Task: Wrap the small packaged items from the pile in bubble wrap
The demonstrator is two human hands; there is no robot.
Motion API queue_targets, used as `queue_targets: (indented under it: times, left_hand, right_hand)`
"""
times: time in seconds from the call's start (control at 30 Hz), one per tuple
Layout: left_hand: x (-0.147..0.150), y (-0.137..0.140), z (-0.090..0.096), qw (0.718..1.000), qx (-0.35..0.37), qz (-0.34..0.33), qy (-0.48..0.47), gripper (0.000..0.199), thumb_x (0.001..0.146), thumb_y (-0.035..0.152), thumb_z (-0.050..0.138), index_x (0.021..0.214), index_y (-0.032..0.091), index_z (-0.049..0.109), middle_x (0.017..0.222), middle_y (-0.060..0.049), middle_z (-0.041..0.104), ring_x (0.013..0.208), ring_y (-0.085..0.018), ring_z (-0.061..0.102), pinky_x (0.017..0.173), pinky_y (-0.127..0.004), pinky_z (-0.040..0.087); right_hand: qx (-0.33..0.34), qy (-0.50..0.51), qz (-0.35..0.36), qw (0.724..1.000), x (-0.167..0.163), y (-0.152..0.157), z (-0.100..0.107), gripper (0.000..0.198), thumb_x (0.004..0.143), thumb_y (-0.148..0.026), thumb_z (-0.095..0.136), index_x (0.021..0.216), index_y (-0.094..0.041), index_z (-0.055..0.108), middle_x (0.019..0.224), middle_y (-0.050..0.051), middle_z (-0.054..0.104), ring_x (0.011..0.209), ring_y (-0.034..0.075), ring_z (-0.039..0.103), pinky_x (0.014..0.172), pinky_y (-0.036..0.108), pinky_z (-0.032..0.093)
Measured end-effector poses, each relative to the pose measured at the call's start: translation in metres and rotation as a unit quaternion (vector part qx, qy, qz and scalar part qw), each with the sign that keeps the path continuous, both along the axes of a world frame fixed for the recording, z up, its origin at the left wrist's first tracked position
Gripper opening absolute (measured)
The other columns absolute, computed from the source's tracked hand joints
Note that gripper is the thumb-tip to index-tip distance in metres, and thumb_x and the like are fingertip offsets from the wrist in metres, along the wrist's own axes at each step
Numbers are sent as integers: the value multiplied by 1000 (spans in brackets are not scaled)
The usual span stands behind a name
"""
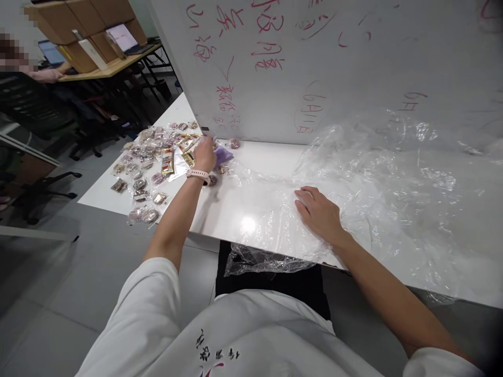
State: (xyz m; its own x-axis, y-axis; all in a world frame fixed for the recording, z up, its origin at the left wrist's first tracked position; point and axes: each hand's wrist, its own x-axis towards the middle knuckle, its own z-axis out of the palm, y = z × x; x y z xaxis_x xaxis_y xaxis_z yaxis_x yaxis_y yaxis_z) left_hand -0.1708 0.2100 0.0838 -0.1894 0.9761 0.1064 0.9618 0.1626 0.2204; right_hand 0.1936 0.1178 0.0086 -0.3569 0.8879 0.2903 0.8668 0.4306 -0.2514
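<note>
My left hand (205,155), with a pink watch band (199,175) at the wrist, reaches to the far left part of the white table. Its fingers are curled closed at a purple packet (223,155), which sticks out to their right; the fingertips are partly hidden. Gold-and-red sachets (167,163) lie just left of this hand, among many small clear-wrapped pieces (138,152). Over the table's middle, my right hand (320,212) rests palm down with fingers stretched on a large sheet of clear plastic film (377,193). Nothing shows in its grasp.
A whiteboard (251,94) with red writing stands along the table's back edge. The film hangs over the front edge (259,262) near my lap. At far left are an office chair (35,110), a desk with cardboard boxes (78,21) and laptops, and another person's arm (47,76).
</note>
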Motion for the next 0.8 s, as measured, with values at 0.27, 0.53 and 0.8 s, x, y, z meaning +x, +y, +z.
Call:
queue_targets:
  times: [0.27,0.53,0.8]
  left_hand:
    - [10,24,-15,987,-156,18,28,50,85,42,66,122,8,60,116,-21,67,104,-30,61,88,-41,48]
    - [39,7,15,998,-36,50,-1,36,100,27,50,117,-4,56,108,-25,69,108,-28,61,95,-48,47]
    - [127,-107,48,982,137,-126,7,55,104,15,22,158,7,26,117,-19,69,95,-26,69,82,-47,55]
  right_hand:
    - [-20,6,1,1000,0,0,2,40,102,-34,34,125,-24,65,136,6,61,104,23,65,66,33,51]
    - [-34,-7,28,999,4,3,-1,43,101,-41,34,131,-25,60,142,8,56,119,30,53,93,47,47]
    - [-54,9,67,996,7,12,-16,51,104,-44,26,147,-26,46,158,8,41,148,29,30,115,53,29]
